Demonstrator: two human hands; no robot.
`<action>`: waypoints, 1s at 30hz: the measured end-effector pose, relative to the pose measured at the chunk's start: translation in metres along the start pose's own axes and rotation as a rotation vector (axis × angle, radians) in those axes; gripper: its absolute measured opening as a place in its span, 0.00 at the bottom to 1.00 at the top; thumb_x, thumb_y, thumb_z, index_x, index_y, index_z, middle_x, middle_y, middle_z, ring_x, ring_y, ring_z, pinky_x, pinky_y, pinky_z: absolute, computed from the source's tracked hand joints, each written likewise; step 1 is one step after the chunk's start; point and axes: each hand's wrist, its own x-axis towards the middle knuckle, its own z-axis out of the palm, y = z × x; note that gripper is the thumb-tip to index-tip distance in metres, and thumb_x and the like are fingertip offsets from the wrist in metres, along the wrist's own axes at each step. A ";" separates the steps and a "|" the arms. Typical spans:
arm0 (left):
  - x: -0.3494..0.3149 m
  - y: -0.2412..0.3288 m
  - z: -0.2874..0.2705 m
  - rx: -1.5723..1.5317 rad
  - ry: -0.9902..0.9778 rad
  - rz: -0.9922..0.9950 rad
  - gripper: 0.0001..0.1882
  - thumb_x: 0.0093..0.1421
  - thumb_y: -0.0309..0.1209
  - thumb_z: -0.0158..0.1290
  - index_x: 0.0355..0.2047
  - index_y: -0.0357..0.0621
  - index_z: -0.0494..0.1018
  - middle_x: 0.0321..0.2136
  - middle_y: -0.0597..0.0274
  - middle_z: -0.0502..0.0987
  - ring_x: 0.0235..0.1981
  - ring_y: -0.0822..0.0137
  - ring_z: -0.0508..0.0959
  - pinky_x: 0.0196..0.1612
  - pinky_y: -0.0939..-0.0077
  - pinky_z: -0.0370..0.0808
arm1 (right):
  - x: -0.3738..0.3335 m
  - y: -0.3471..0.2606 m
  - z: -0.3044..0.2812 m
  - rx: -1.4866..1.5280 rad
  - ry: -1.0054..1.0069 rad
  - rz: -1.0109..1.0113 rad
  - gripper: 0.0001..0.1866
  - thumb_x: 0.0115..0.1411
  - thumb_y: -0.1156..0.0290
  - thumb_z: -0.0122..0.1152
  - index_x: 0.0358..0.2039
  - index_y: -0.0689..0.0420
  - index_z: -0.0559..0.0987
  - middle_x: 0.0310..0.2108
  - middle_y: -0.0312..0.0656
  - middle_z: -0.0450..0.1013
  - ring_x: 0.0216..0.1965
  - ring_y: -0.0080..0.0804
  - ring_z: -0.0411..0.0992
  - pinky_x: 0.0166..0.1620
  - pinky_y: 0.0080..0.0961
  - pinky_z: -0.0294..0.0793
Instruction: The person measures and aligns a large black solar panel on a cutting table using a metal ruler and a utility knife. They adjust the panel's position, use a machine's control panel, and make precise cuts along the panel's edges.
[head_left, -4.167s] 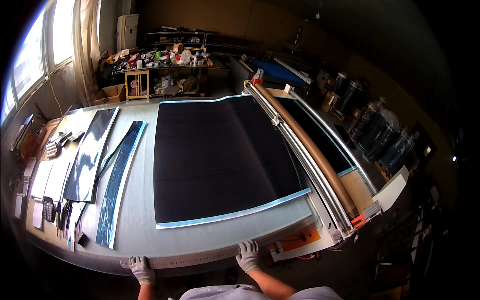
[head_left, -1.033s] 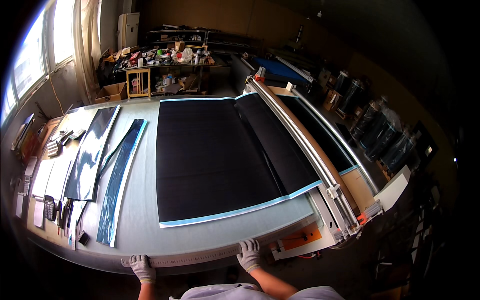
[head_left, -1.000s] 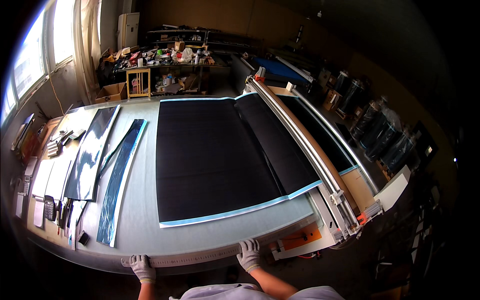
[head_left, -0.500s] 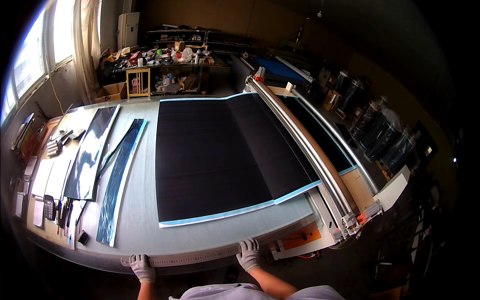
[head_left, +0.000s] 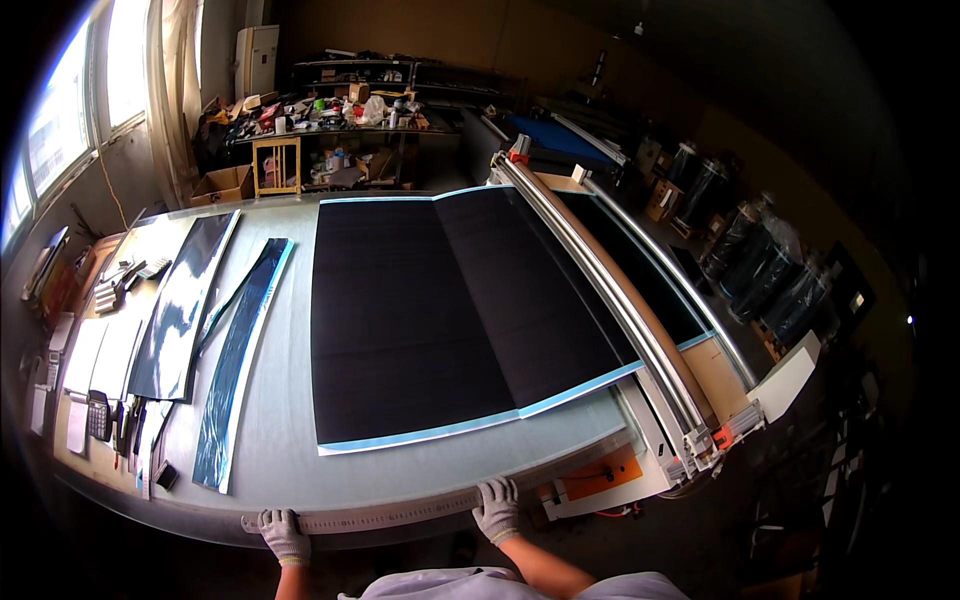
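From the head camera I'm looking down a long desk with a big black sheet spread flat across it, a thin blue edge showing along its near side. My left hand and right hand, both gloved, are planted on a long metal ruler that lies along the near rim of the desk, just short of the sheet and not touching it. Fingers of both hands are curled down over the ruler, pressing it rather than lifting it, as far as I can make out. A rail with a carriage runs along the sheet's right side. Off to the left lie dark glossy strips, well apart from the sheet. I'd judge this is the lining-up step; the next move, I reckon, calls for sliding the ruler forward evenly, both ends together, so it stays square to the blue edge.
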 end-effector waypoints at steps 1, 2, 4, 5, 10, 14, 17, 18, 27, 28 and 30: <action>-0.001 -0.002 0.001 0.002 -0.007 0.001 0.06 0.47 0.25 0.51 0.27 0.41 0.70 0.33 0.49 0.72 0.45 0.45 0.72 0.58 0.49 0.65 | 0.000 0.000 0.000 0.000 0.001 -0.001 0.34 0.43 0.62 0.68 0.53 0.55 0.72 0.53 0.49 0.65 0.61 0.52 0.60 0.66 0.55 0.54; -0.001 -0.003 0.002 0.004 -0.014 0.001 0.05 0.47 0.25 0.51 0.27 0.41 0.70 0.33 0.49 0.73 0.45 0.45 0.72 0.58 0.49 0.64 | 0.000 0.000 0.000 0.001 0.006 -0.003 0.34 0.43 0.62 0.68 0.53 0.55 0.72 0.53 0.49 0.65 0.61 0.52 0.60 0.66 0.55 0.54; -0.001 -0.004 0.003 0.016 -0.024 0.005 0.05 0.47 0.25 0.51 0.27 0.41 0.70 0.33 0.49 0.73 0.45 0.45 0.72 0.58 0.49 0.64 | 0.001 -0.001 -0.001 0.002 0.016 -0.006 0.34 0.42 0.62 0.68 0.53 0.56 0.72 0.53 0.49 0.65 0.61 0.52 0.60 0.66 0.55 0.54; -0.001 -0.004 0.003 0.022 -0.030 0.008 0.05 0.47 0.25 0.51 0.27 0.41 0.71 0.33 0.49 0.73 0.45 0.45 0.72 0.58 0.49 0.64 | 0.000 0.000 0.000 0.002 0.014 -0.006 0.34 0.42 0.62 0.68 0.53 0.56 0.72 0.53 0.49 0.65 0.61 0.52 0.60 0.66 0.55 0.54; 0.001 0.001 -0.001 0.025 -0.005 0.014 0.05 0.47 0.25 0.51 0.27 0.41 0.71 0.33 0.50 0.73 0.45 0.45 0.72 0.58 0.49 0.64 | 0.000 0.000 0.000 0.004 0.015 -0.006 0.34 0.43 0.62 0.68 0.53 0.55 0.72 0.53 0.49 0.65 0.61 0.52 0.60 0.66 0.55 0.54; -0.001 -0.002 -0.001 -0.002 -0.052 -0.011 0.08 0.47 0.24 0.51 0.30 0.40 0.72 0.36 0.49 0.74 0.47 0.43 0.71 0.60 0.47 0.63 | 0.000 -0.001 -0.001 0.001 0.011 -0.002 0.34 0.43 0.62 0.68 0.53 0.55 0.72 0.52 0.48 0.65 0.61 0.52 0.60 0.66 0.55 0.54; -0.003 -0.005 0.005 0.018 -0.041 -0.001 0.07 0.47 0.24 0.51 0.29 0.41 0.71 0.33 0.49 0.73 0.45 0.44 0.72 0.58 0.49 0.64 | 0.001 -0.001 -0.002 0.002 0.013 -0.002 0.34 0.43 0.62 0.68 0.53 0.55 0.72 0.52 0.48 0.65 0.61 0.52 0.60 0.66 0.55 0.54; -0.003 -0.006 0.006 0.017 -0.035 0.004 0.07 0.47 0.24 0.51 0.29 0.41 0.71 0.33 0.49 0.73 0.45 0.44 0.72 0.58 0.49 0.64 | 0.001 -0.001 -0.001 0.002 0.013 -0.003 0.34 0.43 0.62 0.68 0.53 0.55 0.72 0.52 0.48 0.65 0.61 0.52 0.60 0.66 0.55 0.54; -0.003 -0.006 0.006 0.025 -0.010 0.018 0.06 0.47 0.24 0.50 0.29 0.40 0.70 0.33 0.48 0.73 0.44 0.42 0.71 0.58 0.48 0.65 | -0.001 0.002 0.003 -0.003 0.014 -0.002 0.34 0.43 0.62 0.68 0.53 0.55 0.72 0.52 0.48 0.65 0.61 0.52 0.60 0.66 0.55 0.54; -0.003 -0.008 0.007 0.025 -0.007 0.021 0.07 0.47 0.25 0.50 0.28 0.40 0.70 0.33 0.48 0.73 0.44 0.42 0.71 0.58 0.48 0.65 | -0.001 0.002 0.003 -0.004 0.015 -0.003 0.34 0.43 0.62 0.68 0.53 0.55 0.72 0.52 0.48 0.65 0.61 0.52 0.60 0.66 0.55 0.53; -0.004 -0.009 0.008 0.026 -0.003 0.025 0.07 0.46 0.25 0.51 0.28 0.40 0.70 0.33 0.48 0.73 0.44 0.42 0.71 0.57 0.48 0.65 | -0.001 0.001 0.002 -0.003 0.015 -0.002 0.34 0.43 0.62 0.68 0.53 0.55 0.72 0.52 0.48 0.65 0.61 0.52 0.60 0.66 0.55 0.54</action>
